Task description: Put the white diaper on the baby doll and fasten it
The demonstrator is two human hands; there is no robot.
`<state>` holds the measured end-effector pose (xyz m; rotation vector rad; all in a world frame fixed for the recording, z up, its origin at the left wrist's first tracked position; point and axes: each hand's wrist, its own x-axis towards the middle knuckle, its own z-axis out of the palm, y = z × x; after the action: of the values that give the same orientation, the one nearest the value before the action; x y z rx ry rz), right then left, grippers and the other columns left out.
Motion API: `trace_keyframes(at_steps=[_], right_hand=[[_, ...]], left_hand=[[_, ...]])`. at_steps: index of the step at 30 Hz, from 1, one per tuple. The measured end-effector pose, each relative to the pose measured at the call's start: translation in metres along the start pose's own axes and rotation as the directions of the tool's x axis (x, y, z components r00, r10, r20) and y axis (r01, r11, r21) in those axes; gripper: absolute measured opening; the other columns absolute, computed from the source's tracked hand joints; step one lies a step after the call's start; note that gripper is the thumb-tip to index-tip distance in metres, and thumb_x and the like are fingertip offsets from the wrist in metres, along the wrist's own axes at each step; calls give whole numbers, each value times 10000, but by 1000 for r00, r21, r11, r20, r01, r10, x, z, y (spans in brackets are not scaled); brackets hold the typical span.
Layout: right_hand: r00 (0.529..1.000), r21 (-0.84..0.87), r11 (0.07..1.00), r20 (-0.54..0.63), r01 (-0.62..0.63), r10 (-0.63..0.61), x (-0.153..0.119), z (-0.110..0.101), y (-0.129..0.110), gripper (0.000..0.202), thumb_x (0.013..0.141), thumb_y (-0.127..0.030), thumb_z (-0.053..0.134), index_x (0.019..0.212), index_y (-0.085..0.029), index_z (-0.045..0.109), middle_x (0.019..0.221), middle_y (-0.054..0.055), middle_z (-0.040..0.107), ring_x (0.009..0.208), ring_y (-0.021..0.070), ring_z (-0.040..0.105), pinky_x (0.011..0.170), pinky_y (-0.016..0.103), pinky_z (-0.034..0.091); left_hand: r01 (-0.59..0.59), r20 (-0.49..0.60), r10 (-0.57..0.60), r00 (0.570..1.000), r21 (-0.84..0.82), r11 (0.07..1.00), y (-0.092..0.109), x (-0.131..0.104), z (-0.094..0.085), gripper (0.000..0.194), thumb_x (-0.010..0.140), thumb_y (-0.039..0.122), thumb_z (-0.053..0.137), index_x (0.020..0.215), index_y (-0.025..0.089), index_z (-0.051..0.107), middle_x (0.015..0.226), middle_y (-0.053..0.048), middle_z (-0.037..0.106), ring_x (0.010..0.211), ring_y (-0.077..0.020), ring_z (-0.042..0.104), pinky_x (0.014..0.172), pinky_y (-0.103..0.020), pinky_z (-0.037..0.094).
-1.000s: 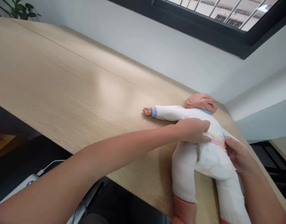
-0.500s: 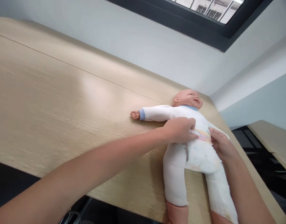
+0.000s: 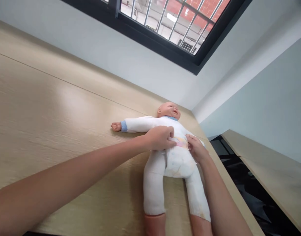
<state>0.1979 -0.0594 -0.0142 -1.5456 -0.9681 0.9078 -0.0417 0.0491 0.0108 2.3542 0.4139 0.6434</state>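
Pinching, in the head view, the printed front waistband of a white padded diaper (image 3: 179, 161) with a pink-and-yellow pastel band, using the thumb and fingers of the bare left hand (image 3: 160, 137), closing nearly tip to tip on the edge. Curling the fingers of the bare right hand (image 3: 197, 149) against the opposite side of the same waistband, at the hip, narrowing almost closed but partly hiding the tips, and so not distinguishing a firm hold from a touch; cannot tell which. Fitting, as a diaper, around the hips of a baby doll (image 3: 179, 129) with a smooth pinkish head and white cloth clothing. Lying face up on a pale wood-grain table (image 3: 66, 157), pointing the head toward a plain white wall (image 3: 98, 62) and the legs toward the camera. Stretching one white-sleeved doll arm (image 3: 140, 125) with a blue cuff (image 3: 124, 126) out to the left, and passing the other partly behind the right hand. Showing a blue collar (image 3: 171, 117) under the chin and pinkish lower legs below the white cloth. Looking out, above the wall, through a dark-framed window (image 3: 162, 19) with slanting metal bars. Leaving a dark gap on the right before a second pale tabletop (image 3: 265, 159).
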Motion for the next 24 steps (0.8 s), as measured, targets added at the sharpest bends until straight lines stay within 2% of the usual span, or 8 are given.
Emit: trace_keyframes(at_steps=[5, 12, 18, 24], right_hand=[[997, -48, 997, 37, 63, -62, 2, 2, -1, 450, 778, -460, 743, 574, -201, 437, 495, -65, 412, 457, 72, 313, 470, 238, 205], [995, -73, 993, 9, 97, -97, 0, 12, -9, 441, 792, -451, 718, 577, -209, 418, 506, -70, 388, 468, 73, 284, 462, 245, 184], [992, -70, 992, -60, 105, -109, 7, 18, -5, 479, 756, -521, 729, 578, -217, 404, 498, -78, 339, 482, 74, 244, 462, 247, 192], [963, -95, 971, -141, 218, -230, 21, 22, 14, 492, 759, -591, 674, 588, -232, 385, 531, -64, 321, 550, 103, 264, 512, 262, 279]], left_hand=[[19, 18, -20, 1000, 21, 1000, 1, 3, -1, 299, 820, 502, 627, 826, 216, 539, 714, 17, 638, 635, -152, 529, 545, -280, 325], [54, 105, -59, 993, 52, 997, -1, 9, -12, 342, 795, 545, 643, 815, 215, 555, 688, 34, 606, 621, -148, 519, 535, -267, 315], [82, 53, -85, 995, 42, 996, -5, 8, -9, 347, 790, 546, 656, 799, 214, 555, 641, 52, 530, 602, -134, 459, 540, -261, 303], [68, -52, -63, 997, 105, 992, -2, 0, 1, 306, 813, 496, 628, 791, 212, 515, 665, 44, 507, 619, -139, 437, 557, -274, 286]])
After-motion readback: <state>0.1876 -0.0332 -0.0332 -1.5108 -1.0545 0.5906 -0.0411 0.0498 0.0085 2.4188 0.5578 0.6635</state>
